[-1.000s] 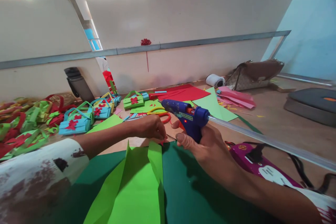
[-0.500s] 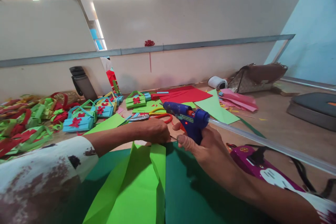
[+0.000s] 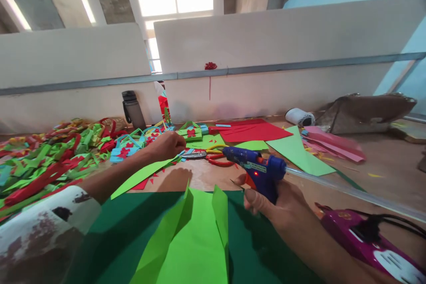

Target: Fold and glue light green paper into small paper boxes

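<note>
2 hands in view. R hand (image 3: 282, 202) holds 1 blue glue gun (image 3: 249, 163), wrapped round the grip. 1 small red light (image 3: 256, 173) glows on it, & 1 clear glue stick (image 3: 333, 181) pokes out the back. 1 thin stick (image 3: 237, 184) juts out by the R thumb, pointy end free.

L hand (image 3: 171, 144) is over the table (image 3: 199, 179), curled in close; can't tell if it's got anything. Just by it: 1 green box bag (image 3: 196, 137) w/ 1 red flower (image 3: 191, 133).

1 lt green folded paper (image 3: 193, 244) is low in the middle, on 1 dk green sheet (image 3: 143, 213), 2 sides bent up, apart from both hands. Btwn the hands: scissors (image 3: 199, 154) w/ 1 yellow loop & 1 red loop; can't tell if 1 pair or 2.

L side: paper pile (image 3: 63, 155), too many pcs to count, & 1 dk bottle (image 3: 133, 113). R side: 1 pale green sheet (image 3: 304, 157), 1 white roll (image 3: 297, 116), 1 brown bag (image 3: 372, 113), 1 purple power strip (image 3: 353, 228).
</note>
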Demonstrator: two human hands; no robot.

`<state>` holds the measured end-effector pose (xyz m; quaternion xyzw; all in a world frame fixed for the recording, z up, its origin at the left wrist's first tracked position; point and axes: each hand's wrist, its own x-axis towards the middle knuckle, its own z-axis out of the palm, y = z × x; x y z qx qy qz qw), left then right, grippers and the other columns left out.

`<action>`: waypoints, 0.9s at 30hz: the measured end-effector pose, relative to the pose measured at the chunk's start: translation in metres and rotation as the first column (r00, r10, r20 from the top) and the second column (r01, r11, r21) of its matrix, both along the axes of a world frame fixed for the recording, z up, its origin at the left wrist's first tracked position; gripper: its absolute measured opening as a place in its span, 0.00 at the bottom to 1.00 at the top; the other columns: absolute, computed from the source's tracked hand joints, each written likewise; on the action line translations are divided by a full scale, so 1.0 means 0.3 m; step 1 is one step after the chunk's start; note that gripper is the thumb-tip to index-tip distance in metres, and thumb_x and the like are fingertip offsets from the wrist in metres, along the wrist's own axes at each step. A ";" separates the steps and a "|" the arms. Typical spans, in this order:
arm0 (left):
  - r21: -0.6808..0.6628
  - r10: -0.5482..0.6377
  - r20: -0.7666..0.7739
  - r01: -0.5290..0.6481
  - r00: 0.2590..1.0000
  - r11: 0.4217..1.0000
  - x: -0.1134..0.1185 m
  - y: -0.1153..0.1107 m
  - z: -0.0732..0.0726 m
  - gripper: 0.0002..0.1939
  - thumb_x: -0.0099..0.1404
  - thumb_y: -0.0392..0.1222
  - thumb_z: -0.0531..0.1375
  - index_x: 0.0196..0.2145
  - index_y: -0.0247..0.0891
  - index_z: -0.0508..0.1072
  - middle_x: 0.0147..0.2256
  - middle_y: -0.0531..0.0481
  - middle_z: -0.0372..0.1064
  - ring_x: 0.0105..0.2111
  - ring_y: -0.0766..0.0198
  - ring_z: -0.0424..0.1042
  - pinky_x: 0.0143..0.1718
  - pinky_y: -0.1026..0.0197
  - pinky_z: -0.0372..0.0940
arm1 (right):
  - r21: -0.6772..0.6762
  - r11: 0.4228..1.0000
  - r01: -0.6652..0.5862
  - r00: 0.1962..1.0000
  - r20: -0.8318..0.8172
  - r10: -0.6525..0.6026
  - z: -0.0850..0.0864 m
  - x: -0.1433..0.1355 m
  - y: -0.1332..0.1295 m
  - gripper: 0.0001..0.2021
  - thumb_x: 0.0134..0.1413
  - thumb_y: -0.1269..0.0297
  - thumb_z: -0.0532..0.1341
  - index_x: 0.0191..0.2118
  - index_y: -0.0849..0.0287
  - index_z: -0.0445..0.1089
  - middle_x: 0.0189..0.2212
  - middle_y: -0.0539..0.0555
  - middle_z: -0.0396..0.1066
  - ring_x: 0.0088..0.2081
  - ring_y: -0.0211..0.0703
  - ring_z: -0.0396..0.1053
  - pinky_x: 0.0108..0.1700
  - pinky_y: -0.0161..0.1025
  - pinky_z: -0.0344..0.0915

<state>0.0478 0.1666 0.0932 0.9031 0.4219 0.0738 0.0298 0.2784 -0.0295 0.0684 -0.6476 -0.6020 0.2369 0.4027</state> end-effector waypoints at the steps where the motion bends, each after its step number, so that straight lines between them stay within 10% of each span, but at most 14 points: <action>1: -0.007 0.034 0.009 -0.034 0.999 0.999 -0.019 -0.004 -0.013 0.13 0.65 0.44 0.56 0.45 0.33 0.69 0.43 0.47 0.68 0.38 0.60 0.70 0.37 0.55 0.68 | -0.020 0.999 -0.030 0.999 -0.044 0.029 0.000 -0.006 0.001 0.21 0.50 0.47 0.55 0.40 0.59 0.71 0.22 0.51 0.71 0.25 0.44 0.68 0.28 0.38 0.65; 27: -0.120 0.171 0.330 -0.138 0.928 0.983 -0.043 0.155 -0.133 0.16 0.66 0.43 0.56 0.50 0.35 0.65 0.48 0.44 0.65 0.43 0.58 0.69 0.42 0.51 0.67 | -0.181 0.977 -0.114 0.899 -0.438 0.023 -0.118 -0.049 0.017 0.27 0.41 0.40 0.60 0.41 0.58 0.70 0.21 0.52 0.71 0.24 0.46 0.69 0.29 0.41 0.65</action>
